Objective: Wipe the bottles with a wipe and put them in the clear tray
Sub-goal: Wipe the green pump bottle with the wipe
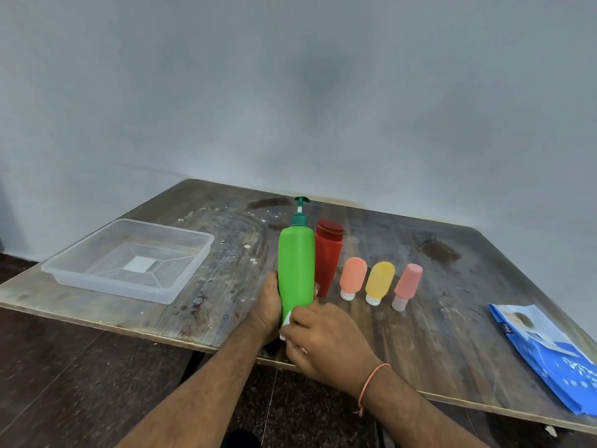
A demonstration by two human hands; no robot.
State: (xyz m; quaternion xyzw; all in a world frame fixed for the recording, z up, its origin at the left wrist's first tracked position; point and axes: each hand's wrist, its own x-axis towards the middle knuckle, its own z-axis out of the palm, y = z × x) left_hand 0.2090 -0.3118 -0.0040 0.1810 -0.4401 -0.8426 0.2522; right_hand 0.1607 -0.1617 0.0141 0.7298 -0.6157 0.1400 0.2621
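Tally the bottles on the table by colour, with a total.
Green pump bottle: 1
Red bottle: 1
Orange-pink small bottle: 1
Yellow small bottle: 1
Pink small bottle: 1
Total: 5, none in the clear tray.

The only lettering that shows stands on the blue wipes packet point(549, 354), which lies flat at the right end of the wooden table point(420, 253), well apart from the row of bottles; near the packet's left edge a short word in white runs sideways on a dark blue band, and it seems to read "moe", though it is too small and turned to be sure; further white marks and dots lie lower on the packet, too blurred to read; the bottles and the clear tray point(190, 273) show no readable label.
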